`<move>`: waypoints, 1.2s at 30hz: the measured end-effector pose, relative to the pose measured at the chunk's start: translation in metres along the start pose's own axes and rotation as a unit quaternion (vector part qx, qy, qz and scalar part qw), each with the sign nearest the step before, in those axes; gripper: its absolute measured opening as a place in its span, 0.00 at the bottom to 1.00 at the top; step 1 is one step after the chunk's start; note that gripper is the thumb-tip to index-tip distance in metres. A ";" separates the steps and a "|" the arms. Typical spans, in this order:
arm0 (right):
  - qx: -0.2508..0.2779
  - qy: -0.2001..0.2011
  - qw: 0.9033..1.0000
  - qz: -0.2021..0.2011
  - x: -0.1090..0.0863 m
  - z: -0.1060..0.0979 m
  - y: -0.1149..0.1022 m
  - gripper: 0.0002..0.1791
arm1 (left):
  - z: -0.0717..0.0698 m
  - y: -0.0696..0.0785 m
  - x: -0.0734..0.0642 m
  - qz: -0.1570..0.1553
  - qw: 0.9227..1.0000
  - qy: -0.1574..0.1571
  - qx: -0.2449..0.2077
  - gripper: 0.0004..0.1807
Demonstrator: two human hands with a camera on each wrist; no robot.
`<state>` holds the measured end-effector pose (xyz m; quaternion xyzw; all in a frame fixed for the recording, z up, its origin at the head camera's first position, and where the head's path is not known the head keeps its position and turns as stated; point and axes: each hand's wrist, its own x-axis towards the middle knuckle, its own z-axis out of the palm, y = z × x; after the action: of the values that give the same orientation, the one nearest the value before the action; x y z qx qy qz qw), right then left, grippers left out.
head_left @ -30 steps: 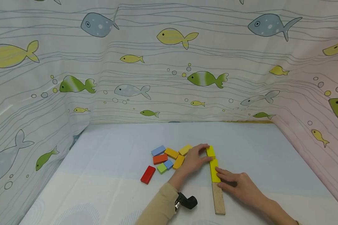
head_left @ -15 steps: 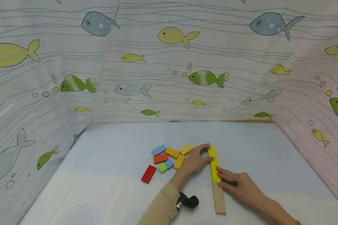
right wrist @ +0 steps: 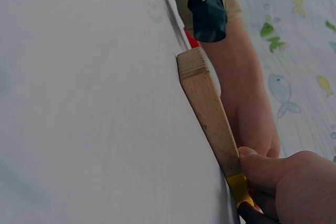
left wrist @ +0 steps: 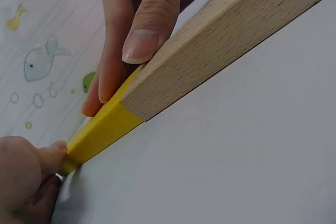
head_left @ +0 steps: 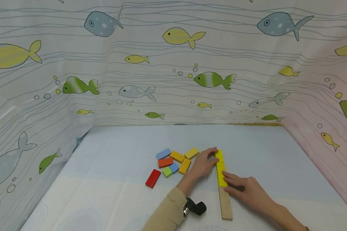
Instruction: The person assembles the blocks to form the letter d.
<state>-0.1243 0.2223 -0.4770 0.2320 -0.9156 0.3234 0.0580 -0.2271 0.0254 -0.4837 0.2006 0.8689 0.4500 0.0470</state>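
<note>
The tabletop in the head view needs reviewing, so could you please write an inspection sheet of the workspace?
Surface: pale tabletop, faintly patterned nearest the person.
Job's things: wooden block, near yellow block and far yellow block, end to end in a row.
Clutter: eight loose blocks left of the row, the red one nearest the person.
Left hand: holds the far yellow block.
Right hand: fingers touch the near yellow block, thumb at the wooden block's end.
Cables: nothing seen.
Surroundings: fish-print sheeting behind and on both sides; black device at the left sleeve.
</note>
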 end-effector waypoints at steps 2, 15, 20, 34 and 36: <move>0.002 0.000 1.000 0.000 0.000 0.000 0.000 0.24 | 0.001 0.001 0.001 -0.005 1.000 -0.001 0.008 0.22; 0.000 -0.006 1.000 0.006 0.001 -0.001 0.000 0.25 | 0.002 0.006 0.001 -0.017 1.000 -0.010 0.013 0.23; 0.001 -0.001 1.000 -0.002 0.001 0.000 0.000 0.24 | 0.002 0.004 0.000 -0.020 1.000 0.001 0.000 0.23; 0.001 0.010 1.000 -0.019 0.001 0.000 0.002 0.24 | -0.021 -0.014 -0.036 0.015 0.999 0.029 0.014 0.20; 0.001 0.008 1.000 -0.024 0.001 0.000 0.001 0.24 | -0.028 -0.013 -0.043 0.022 0.999 0.026 0.017 0.19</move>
<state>-0.1252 0.2228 -0.4776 0.2509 -0.9091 0.3245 0.0730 -0.1989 -0.0198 -0.4820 0.2086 0.8728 0.4411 0.0109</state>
